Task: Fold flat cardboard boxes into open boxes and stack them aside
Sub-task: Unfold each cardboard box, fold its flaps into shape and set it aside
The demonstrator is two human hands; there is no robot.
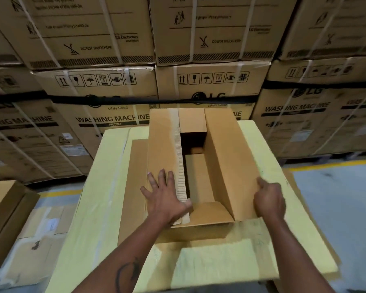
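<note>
A brown cardboard box [224, 157] stands in the middle of a yellow-green work surface [106, 187], its long flaps partly folded in and a dark gap between them. My left hand [167, 197] lies flat with spread fingers on the left flap, the thumb hooked over its corrugated edge. My right hand [269, 200] presses against the outer face of the right flap near its front corner. A short end flap [209, 214] lies folded in at the near end. Flat brown cardboard [135, 187] lies under the box.
Strapped washing machine cartons [114, 85] form a wall right behind the work surface. A brown box [6, 208] stands at the left, with paler cartons [40, 229] on the floor beside it. Grey floor with a yellow line [336, 163] lies to the right.
</note>
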